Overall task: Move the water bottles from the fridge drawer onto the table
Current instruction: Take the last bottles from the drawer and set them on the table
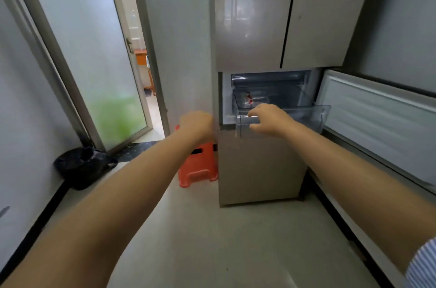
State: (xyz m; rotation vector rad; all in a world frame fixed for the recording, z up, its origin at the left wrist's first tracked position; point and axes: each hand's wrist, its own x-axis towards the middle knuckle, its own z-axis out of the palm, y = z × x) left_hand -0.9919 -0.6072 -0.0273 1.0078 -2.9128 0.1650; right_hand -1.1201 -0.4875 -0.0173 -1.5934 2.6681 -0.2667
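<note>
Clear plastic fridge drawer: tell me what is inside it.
Inside the clear plastic fridge drawer, only one red-and-white labelled water bottle shows, lying on its side at the back left. The right hand grips the front edge and hides part of the interior.

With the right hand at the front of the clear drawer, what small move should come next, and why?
Probably pull the clear drawer a little farther out with the right hand, whose fingers curl over its front edge. The bottle with a red label lies behind, in the clear bin above, partly under the shelf. The left hand hangs free beside the fridge.
</note>
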